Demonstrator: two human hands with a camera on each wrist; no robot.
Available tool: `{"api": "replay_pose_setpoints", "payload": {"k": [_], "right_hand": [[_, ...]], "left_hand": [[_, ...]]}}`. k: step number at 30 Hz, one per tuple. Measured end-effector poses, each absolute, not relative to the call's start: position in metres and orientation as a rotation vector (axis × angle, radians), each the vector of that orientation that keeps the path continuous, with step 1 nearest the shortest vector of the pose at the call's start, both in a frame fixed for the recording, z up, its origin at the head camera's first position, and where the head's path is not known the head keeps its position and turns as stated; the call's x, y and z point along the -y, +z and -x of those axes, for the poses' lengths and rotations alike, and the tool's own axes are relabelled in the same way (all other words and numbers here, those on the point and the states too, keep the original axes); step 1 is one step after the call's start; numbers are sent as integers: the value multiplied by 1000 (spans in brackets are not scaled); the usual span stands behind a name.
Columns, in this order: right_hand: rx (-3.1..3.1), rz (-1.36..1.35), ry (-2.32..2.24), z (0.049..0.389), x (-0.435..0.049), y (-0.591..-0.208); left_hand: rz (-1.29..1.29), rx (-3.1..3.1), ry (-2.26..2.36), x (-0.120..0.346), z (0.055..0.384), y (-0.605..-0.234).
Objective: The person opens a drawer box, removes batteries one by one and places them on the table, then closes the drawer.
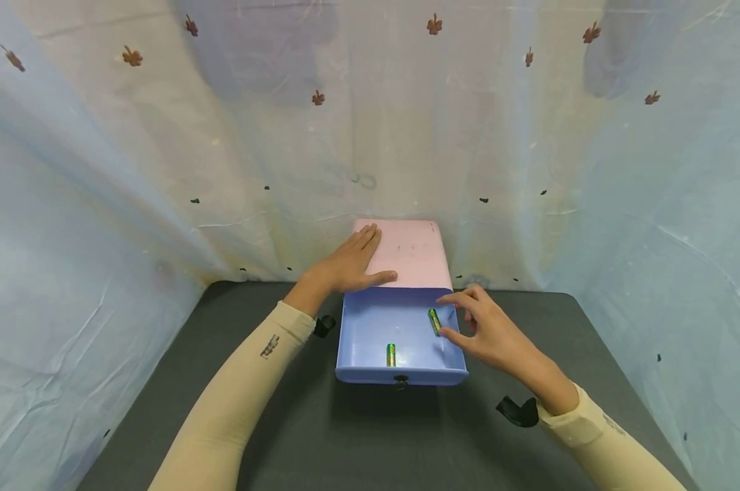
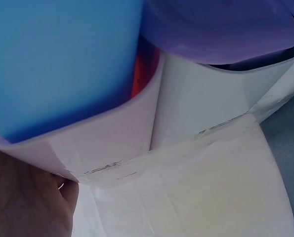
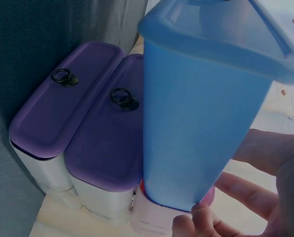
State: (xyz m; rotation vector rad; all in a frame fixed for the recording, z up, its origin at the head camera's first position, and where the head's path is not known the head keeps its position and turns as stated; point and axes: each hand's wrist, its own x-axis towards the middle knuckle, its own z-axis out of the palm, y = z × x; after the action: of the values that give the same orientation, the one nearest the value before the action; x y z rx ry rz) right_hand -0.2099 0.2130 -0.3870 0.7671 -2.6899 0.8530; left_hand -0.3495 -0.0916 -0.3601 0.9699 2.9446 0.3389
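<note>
A light blue drawer (image 1: 370, 327) stands pulled out of a pink housing (image 1: 409, 256) in the head view. Two green batteries are in it: one battery (image 1: 391, 354) by the front wall, another battery (image 1: 434, 322) tilted near the right wall. My left hand (image 1: 351, 264) rests flat on the housing's top, thumb toward its front edge; in the left wrist view part of that hand (image 2: 30, 202) lies along the pink side. Over the drawer's right side, my right hand (image 1: 489, 331) has thumb and forefinger spread apart beside the tilted battery. The drawer wall (image 3: 201, 118) hides both batteries in the right wrist view.
Two purple drawers (image 3: 107, 133) with ring pulls sit closed in pale housings next to the pulled-out one. A ring pull (image 1: 401, 380) hangs on the blue drawer's front. Beneath is a dark table (image 1: 284, 436); a patterned curtain (image 1: 400, 136) hangs behind.
</note>
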Motion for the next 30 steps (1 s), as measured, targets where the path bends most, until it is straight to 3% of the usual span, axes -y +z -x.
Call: {"api": "replay_pose_setpoints", "payload": {"k": [30], "right_hand": [[2989,-559,587,220,-196,-380]], "left_hand": [[-985,-2952,365,92,353,-365]]}}
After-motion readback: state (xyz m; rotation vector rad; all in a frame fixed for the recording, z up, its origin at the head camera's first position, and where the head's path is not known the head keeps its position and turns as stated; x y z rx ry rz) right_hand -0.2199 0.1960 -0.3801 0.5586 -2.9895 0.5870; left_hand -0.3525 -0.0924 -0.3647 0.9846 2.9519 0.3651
